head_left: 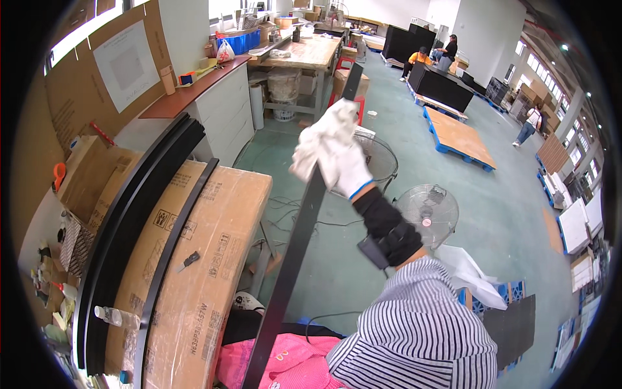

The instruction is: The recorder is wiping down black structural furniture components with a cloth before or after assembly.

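My right hand (350,170), in a white glove, is closed on a crumpled white cloth (326,137) that wraps round a long black bar (289,262). The bar slants from the lower edge of the picture up past the cloth, its far end pointing away from me. A striped sleeve and a black wrist cover are on my right arm. My left hand does not show. To the left, a cardboard box (223,259) carries a single black strip (170,256) and several stacked black bars (133,207). A small black-handled knife (190,260) lies on the box.
A clear bottle (116,316) lies across the box's near left part. Two floor fans (427,211) stand beyond my arm, with cables on the floor. A workbench (304,53) is at the back; pallets (460,136) and other people are farther right.
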`<act>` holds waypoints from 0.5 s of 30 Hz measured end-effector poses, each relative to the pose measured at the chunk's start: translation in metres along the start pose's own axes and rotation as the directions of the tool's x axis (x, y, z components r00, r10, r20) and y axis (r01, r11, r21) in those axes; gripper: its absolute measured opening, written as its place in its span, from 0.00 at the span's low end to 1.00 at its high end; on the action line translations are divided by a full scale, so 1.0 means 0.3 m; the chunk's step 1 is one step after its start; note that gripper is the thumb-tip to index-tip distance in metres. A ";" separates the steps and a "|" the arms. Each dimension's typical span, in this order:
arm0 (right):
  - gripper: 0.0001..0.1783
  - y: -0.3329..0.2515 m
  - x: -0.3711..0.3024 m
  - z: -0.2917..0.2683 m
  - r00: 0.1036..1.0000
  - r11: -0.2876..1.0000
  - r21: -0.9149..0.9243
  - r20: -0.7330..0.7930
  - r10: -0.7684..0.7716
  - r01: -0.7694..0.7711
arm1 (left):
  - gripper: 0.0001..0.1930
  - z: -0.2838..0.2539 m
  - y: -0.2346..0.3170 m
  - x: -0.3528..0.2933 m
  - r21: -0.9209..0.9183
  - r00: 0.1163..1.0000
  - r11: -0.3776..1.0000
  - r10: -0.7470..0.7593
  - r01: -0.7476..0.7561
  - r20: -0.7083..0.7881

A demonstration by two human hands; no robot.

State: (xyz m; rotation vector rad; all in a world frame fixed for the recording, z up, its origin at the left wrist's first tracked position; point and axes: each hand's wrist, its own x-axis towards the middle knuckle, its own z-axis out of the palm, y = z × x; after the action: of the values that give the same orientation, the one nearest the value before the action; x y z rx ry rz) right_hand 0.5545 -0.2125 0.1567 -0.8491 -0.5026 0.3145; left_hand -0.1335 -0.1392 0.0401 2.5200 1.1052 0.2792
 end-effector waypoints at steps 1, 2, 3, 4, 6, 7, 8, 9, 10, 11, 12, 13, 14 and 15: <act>0.10 0.070 -0.068 0.101 0.979 0.913 0.359 0.121 0.162 -0.196 | 0.11 -0.035 0.053 0.035 0.009 0.997 0.997 -0.073 0.073 0.011; 0.10 0.145 -0.168 0.197 0.994 0.990 0.137 -0.109 0.031 -0.015 | 0.12 -0.045 0.088 0.062 0.008 0.991 0.991 -0.132 0.132 0.029; 0.10 0.207 -0.247 0.245 0.985 0.990 0.135 -0.157 0.072 -0.051 | 0.11 -0.014 0.107 0.103 0.030 0.989 0.989 -0.143 0.144 -0.032; 0.10 0.243 -0.336 0.311 0.982 0.978 0.180 -0.133 0.134 -0.109 | 0.09 0.013 0.120 0.142 0.054 0.983 0.986 -0.155 0.160 -0.094; 0.12 0.303 -0.514 0.377 0.975 0.984 0.032 -0.134 0.177 -0.174 | 0.09 -0.024 0.239 0.245 0.022 0.992 0.995 -0.100 0.102 -0.075; 0.12 0.335 -0.602 0.420 0.972 0.975 0.103 -0.108 0.208 -0.197 | 0.09 -0.023 0.285 0.282 -0.005 0.992 0.997 -0.081 0.081 -0.095; 0.10 0.342 -0.689 0.471 0.976 0.972 0.122 -0.048 0.210 -0.203 | 0.09 -0.016 0.318 0.313 -0.031 0.991 0.998 -0.066 0.063 -0.117; 0.09 0.313 -0.773 0.535 0.975 0.976 -0.009 0.023 0.219 -0.219 | 0.10 -0.006 0.351 0.340 -0.049 0.986 0.997 -0.067 0.061 -0.152; 0.10 0.357 -0.851 0.520 0.984 0.970 -0.213 0.107 0.140 -0.115 | 0.10 0.007 0.392 0.377 -0.070 0.980 0.996 -0.059 0.047 -0.189; 0.12 0.324 -0.925 0.593 0.972 0.968 -0.143 0.088 0.218 -0.205 | 0.13 0.013 0.415 0.405 -0.043 0.979 0.995 -0.096 0.090 -0.181; 0.11 0.293 -0.956 0.643 0.978 0.951 -0.292 0.145 0.152 -0.104 | 0.16 0.036 0.432 0.435 -0.094 0.947 0.995 -0.011 -0.021 -0.320; 0.12 0.291 -0.946 0.645 0.965 0.912 -0.387 0.259 -0.034 0.136 | 0.14 0.055 0.461 0.459 -0.134 0.936 0.991 -0.045 -0.003 -0.348; 0.14 0.291 -0.935 0.644 0.902 0.816 -0.446 0.385 -0.197 0.368 | 0.16 0.070 0.488 0.482 -0.173 0.924 0.985 -0.082 0.018 -0.372; 0.14 0.243 -0.906 0.670 0.902 0.815 -0.447 0.383 -0.197 0.368 | 0.16 0.084 0.503 0.509 -0.173 0.925 0.985 -0.081 0.017 -0.371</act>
State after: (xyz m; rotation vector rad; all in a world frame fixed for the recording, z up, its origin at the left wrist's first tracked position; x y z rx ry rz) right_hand 0.2131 -0.1636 0.1314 -1.2289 -1.0430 0.0284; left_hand 0.0777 -0.1266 0.0842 2.3415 1.2225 0.8361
